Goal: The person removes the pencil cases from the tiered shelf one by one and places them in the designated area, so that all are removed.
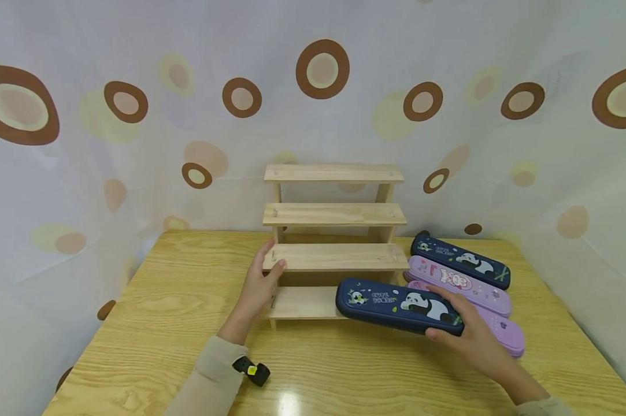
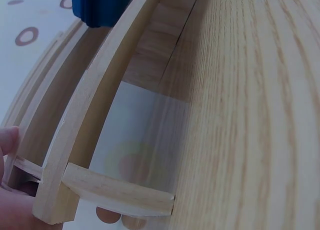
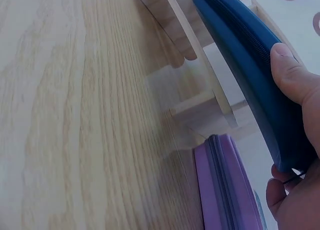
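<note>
The wooden surface is the largest thing here, pale and strongly grained, backed by a curtain printed with brown rings. On it, just beyond the fingers of both hands, stands a stepped wooden rack with four tiers.

The left hand rests against the rack's left end. Its fingers lie straight along the edge of the second tier from the bottom, with the thumb beside them, touching but not clasping.

The right hand holds a navy panda pencil case by its right end, thumb underneath and fingers curled over the top. The case lies nearly level. Its far end reaches leftwards from the fingers, over the right part of the rack's lowest tier; whether it touches the wood I cannot tell.

Behind the right hand's fingers lie three more cases on the surface, side by side: another navy panda case farthest back, a pink case next, and a purple case nearest, partly under the hand.

The held case looks like a moulded, fairly stiff shell with a zip along its edge, probably light and smooth. An end grip leaves it levering on the fingers, so a hold nearer the middle would likely steady it better.
</note>
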`<act>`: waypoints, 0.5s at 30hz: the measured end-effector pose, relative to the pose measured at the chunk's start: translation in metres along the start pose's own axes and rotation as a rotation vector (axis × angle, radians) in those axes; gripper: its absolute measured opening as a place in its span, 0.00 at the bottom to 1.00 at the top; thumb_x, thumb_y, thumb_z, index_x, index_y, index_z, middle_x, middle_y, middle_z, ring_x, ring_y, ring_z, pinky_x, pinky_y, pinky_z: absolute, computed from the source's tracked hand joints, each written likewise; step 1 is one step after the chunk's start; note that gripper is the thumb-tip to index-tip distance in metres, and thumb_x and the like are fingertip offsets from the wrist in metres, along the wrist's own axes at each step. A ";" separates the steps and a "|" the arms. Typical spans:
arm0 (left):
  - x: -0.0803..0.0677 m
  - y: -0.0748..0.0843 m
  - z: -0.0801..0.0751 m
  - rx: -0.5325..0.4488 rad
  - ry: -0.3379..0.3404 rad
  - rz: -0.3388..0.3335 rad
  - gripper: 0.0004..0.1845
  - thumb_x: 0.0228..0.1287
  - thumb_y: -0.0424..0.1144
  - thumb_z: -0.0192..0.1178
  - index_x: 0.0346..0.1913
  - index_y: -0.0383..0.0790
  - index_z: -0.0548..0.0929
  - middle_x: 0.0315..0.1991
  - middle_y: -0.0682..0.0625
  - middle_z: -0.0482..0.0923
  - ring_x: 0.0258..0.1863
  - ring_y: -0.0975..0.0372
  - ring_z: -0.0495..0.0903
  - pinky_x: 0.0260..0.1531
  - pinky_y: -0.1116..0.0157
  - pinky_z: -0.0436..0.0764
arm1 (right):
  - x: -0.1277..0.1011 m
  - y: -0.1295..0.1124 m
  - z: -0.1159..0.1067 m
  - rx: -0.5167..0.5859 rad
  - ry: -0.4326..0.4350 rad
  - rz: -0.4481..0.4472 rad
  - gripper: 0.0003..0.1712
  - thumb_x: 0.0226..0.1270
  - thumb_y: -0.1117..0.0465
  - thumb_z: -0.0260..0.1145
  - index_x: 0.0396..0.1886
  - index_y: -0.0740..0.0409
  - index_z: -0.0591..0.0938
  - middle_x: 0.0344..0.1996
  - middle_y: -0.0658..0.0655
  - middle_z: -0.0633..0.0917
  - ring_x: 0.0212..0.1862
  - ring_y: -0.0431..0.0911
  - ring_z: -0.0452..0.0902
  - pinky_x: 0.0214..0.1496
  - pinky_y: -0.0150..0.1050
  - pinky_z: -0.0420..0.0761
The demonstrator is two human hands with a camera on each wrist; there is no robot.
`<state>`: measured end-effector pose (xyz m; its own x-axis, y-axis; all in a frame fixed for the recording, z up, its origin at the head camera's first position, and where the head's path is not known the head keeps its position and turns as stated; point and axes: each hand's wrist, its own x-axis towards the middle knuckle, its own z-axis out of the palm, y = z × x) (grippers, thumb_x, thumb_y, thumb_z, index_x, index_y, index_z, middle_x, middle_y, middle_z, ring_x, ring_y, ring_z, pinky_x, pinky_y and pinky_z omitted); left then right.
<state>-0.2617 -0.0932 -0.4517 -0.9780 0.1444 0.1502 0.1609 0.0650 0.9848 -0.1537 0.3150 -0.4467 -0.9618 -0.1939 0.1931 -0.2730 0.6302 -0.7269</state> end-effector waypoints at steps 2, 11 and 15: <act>-0.003 0.009 0.000 -0.001 -0.006 -0.013 0.33 0.76 0.46 0.52 0.78 0.51 0.53 0.78 0.51 0.42 0.77 0.53 0.37 0.72 0.43 0.42 | -0.003 0.003 -0.003 -0.001 0.002 0.011 0.45 0.63 0.57 0.72 0.76 0.51 0.61 0.69 0.64 0.63 0.65 0.62 0.58 0.59 0.68 0.63; -0.012 0.028 0.001 0.015 -0.016 -0.025 0.33 0.77 0.42 0.51 0.78 0.45 0.52 0.78 0.48 0.42 0.77 0.51 0.37 0.72 0.43 0.43 | -0.018 0.009 -0.018 -0.081 0.031 0.030 0.45 0.64 0.56 0.72 0.76 0.47 0.60 0.68 0.62 0.65 0.63 0.58 0.60 0.55 0.39 0.65; -0.012 0.028 0.001 0.013 -0.016 -0.028 0.32 0.77 0.43 0.51 0.78 0.46 0.53 0.78 0.49 0.43 0.77 0.52 0.37 0.72 0.44 0.43 | -0.026 0.013 -0.024 -0.091 0.051 0.039 0.45 0.64 0.57 0.72 0.76 0.47 0.60 0.67 0.63 0.65 0.61 0.58 0.60 0.52 0.24 0.61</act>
<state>-0.2456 -0.0918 -0.4259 -0.9800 0.1578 0.1215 0.1356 0.0823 0.9873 -0.1332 0.3465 -0.4455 -0.9709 -0.1310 0.2007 -0.2337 0.7030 -0.6717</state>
